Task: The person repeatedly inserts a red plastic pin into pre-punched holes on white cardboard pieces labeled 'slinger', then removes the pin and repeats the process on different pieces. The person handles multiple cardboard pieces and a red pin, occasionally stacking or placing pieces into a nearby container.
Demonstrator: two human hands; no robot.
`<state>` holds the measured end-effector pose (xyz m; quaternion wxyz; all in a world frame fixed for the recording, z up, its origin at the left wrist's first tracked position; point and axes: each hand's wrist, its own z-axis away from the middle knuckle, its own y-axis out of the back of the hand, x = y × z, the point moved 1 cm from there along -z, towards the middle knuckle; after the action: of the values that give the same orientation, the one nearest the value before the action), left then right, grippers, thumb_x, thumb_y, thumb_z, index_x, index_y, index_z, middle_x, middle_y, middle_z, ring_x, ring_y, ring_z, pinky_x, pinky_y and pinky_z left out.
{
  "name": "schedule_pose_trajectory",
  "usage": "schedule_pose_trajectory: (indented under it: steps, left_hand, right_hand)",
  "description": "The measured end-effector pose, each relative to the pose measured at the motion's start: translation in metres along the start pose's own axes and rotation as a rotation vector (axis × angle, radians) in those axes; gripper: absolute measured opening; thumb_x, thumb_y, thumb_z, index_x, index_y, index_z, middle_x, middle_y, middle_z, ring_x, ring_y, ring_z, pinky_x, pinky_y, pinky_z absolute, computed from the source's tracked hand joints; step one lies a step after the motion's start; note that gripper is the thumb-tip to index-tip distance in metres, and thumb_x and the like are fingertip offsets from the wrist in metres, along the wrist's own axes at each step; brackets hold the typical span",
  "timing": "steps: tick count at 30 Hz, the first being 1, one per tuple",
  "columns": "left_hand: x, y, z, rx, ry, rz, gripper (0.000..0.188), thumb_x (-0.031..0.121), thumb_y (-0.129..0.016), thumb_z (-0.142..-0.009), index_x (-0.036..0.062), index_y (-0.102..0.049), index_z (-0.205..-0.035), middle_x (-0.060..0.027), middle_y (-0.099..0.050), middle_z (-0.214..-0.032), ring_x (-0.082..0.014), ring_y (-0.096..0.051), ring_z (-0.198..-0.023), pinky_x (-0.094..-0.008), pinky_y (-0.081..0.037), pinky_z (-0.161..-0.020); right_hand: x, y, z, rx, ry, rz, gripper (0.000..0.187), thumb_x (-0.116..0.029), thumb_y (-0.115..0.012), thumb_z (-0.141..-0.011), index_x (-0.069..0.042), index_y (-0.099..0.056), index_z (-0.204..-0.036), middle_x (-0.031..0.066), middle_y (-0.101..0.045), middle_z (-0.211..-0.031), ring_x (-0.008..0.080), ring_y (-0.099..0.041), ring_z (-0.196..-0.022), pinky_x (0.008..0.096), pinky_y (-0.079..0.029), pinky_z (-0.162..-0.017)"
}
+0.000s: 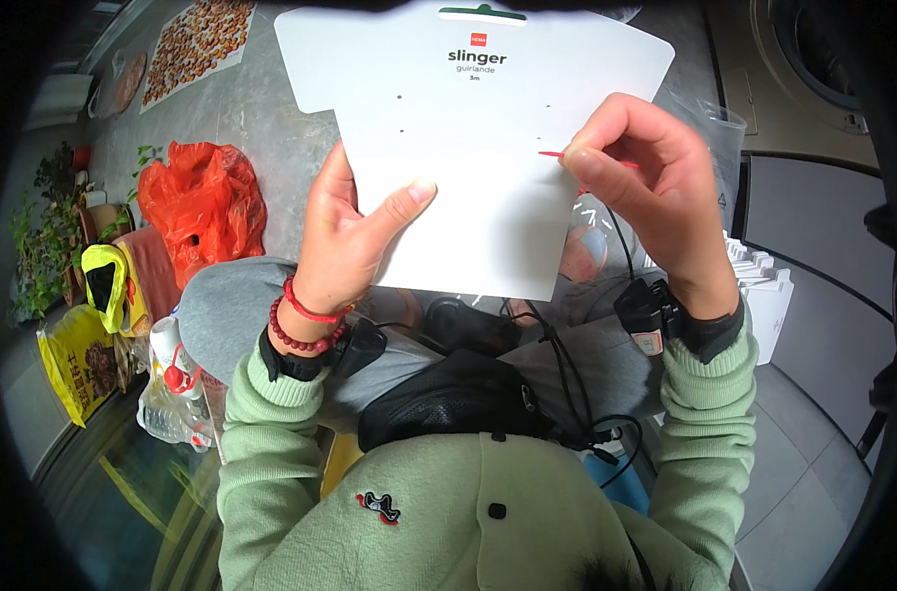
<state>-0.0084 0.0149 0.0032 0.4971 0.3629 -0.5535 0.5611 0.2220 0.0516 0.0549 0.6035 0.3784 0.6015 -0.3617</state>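
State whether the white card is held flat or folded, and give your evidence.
Flat. The white card shows one unbroken face without a crease, the left hand holding its lower edge.

Pale green ribbed-cuff sleeves [271,463], red bead bracelets [305,330], black wrist devices [655,310] with cables, grey trousers

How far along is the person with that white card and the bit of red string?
Done: the white card looks almost bare, showing a few small holes and nothing else fastened to it. In hand: the left hand grips the card's lower edge, thumb on its face, while the right hand pinches a thin red string at the card's right side. Left: that string is not yet free of the card.
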Motion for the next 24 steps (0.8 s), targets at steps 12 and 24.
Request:
schedule_pose_trajectory:
  steps: [12, 24]
  left_hand:
    - [0.004, -0.002, 0.002, 0.007, -0.04, -0.105, 0.035, 0.004, -0.067, -0.084, -0.0021, -0.051, -0.115, -0.0078, -0.061, -0.104, -0.0129, -0.058, -0.094, -0.0269, -0.047, -0.082]
    - [0.003, -0.012, 0.013, 0.191, -0.395, -0.491, 0.025, 0.006, -0.068, -0.084, -0.0016, -0.056, -0.105, -0.0059, -0.063, -0.092, -0.011, -0.058, -0.082, -0.0236, -0.046, -0.073]
  right_hand:
    - [0.004, -0.01, 0.004, 0.219, 0.08, 0.465, 0.008, 0.007, -0.06, -0.08, 0.003, -0.056, -0.075, 0.0048, -0.046, -0.092, 0.0094, -0.059, -0.078, 0.0216, -0.05, -0.072]
    - [0.019, -0.026, -0.004, 0.557, 0.432, 0.925, 0.009, -0.01, -0.072, -0.067, -0.011, -0.064, -0.069, 0.0104, -0.045, -0.087, 0.0291, -0.042, -0.09, 0.0347, -0.037, -0.074]
